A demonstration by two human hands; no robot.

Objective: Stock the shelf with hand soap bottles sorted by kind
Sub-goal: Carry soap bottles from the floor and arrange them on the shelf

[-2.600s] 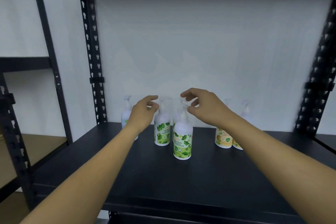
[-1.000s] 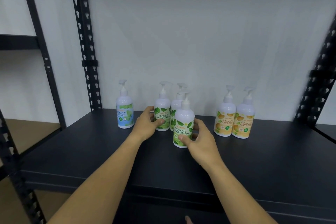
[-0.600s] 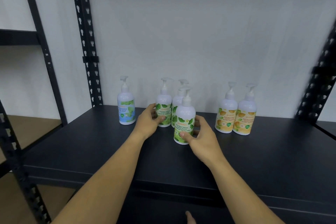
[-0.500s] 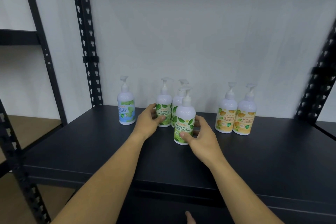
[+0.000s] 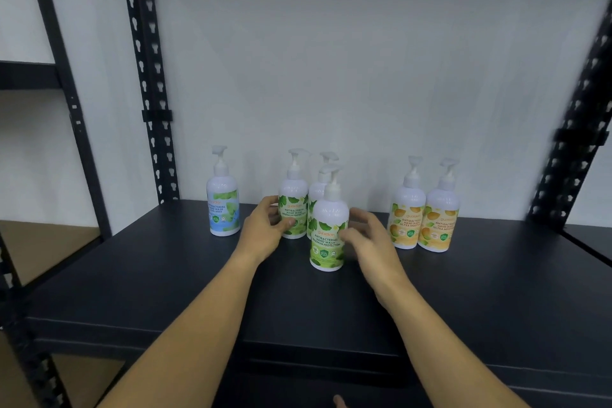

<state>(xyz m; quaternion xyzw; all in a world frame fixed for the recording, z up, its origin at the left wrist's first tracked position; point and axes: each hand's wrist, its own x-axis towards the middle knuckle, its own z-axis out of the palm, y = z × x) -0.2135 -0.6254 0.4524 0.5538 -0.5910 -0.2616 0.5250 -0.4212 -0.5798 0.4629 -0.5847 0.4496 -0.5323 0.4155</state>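
Two hands are out over the shelf (image 5: 165, 275). My left hand (image 5: 265, 230) curls round the left green-label bottle (image 5: 293, 209), thumb on its label. My right hand (image 5: 367, 242) is blurred, fingers loosely bent beside the front green-label bottle (image 5: 329, 235); whether it touches, I cannot tell. A third green bottle (image 5: 318, 189) stands behind. The blue-label bottle (image 5: 223, 205) stands apart at left, two orange-label bottles (image 5: 424, 219) at right.

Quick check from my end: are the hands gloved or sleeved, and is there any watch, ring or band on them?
Both the left hand and right hand are bare, with no gloves. The forearms are uncovered as far as the picture's lower edge, so no sleeve shows. No watch, ring or wristband is visible on either.
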